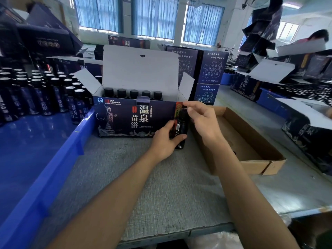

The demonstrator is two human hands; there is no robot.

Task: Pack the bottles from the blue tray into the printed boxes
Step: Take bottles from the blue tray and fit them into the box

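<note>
Grip: left hand [164, 141] is curling round the lower body of one dark bottle [179, 129]; right hand [204, 121] is reaching over its cap end, and I cannot tell whether it is pinching or just touching.
Bottle: is standing roughly upright in front of the printed box [124, 119], at its right front corner.
Box: lid is standing open; five black caps [133, 92] are showing in one row.
Blue tray [53, 159]: is sitting left of the box, holding upright bottles [45, 90] crowded at its far end, too many to count.
Brown carton [251, 146]: one shallow carton, lying just right of the hands.
</note>
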